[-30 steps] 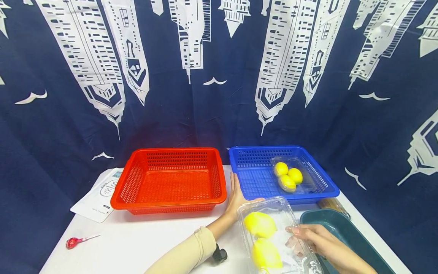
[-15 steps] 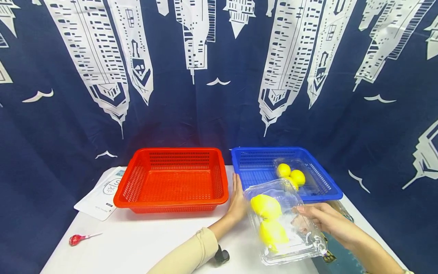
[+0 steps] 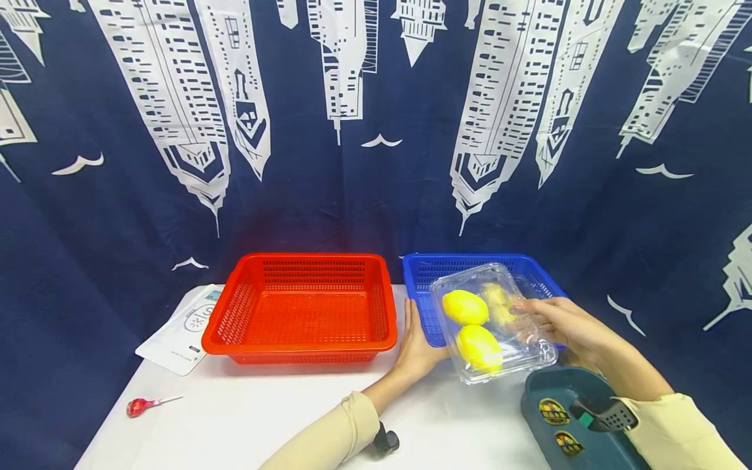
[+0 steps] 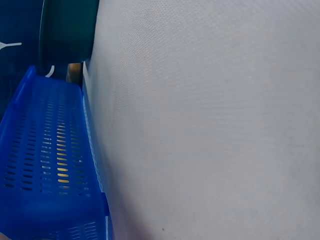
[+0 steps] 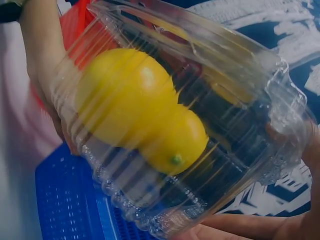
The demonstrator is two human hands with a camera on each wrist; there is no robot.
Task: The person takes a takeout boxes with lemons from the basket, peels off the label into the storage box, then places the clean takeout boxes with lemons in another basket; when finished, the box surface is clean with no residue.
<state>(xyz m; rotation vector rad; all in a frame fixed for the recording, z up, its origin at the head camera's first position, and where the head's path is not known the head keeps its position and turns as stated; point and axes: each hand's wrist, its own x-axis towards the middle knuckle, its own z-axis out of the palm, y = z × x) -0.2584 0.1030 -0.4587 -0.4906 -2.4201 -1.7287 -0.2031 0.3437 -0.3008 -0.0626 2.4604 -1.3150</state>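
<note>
My right hand grips the right side of a clear plastic fruit container, with its fingers below and thumb on top. Two lemons lie along the container's left side. It is tilted above the front of a blue basket, and more yellow fruit in the basket shows blurred through the plastic. In the right wrist view the lemons press near the ridged plastic wall. My left hand rests at the blue basket's front left corner, with its fingers straight along the side; the left wrist view barely shows it.
A red basket stands left of the blue one. Beneath my right forearm is a dark green bin with stickers. A white printed packet and a red lollipop lie at the left. A patterned navy cloth hangs behind.
My right hand has carried the lemon container up and away from me, from the table's front to over the blue basket. My left hand has stayed at the basket's corner.
</note>
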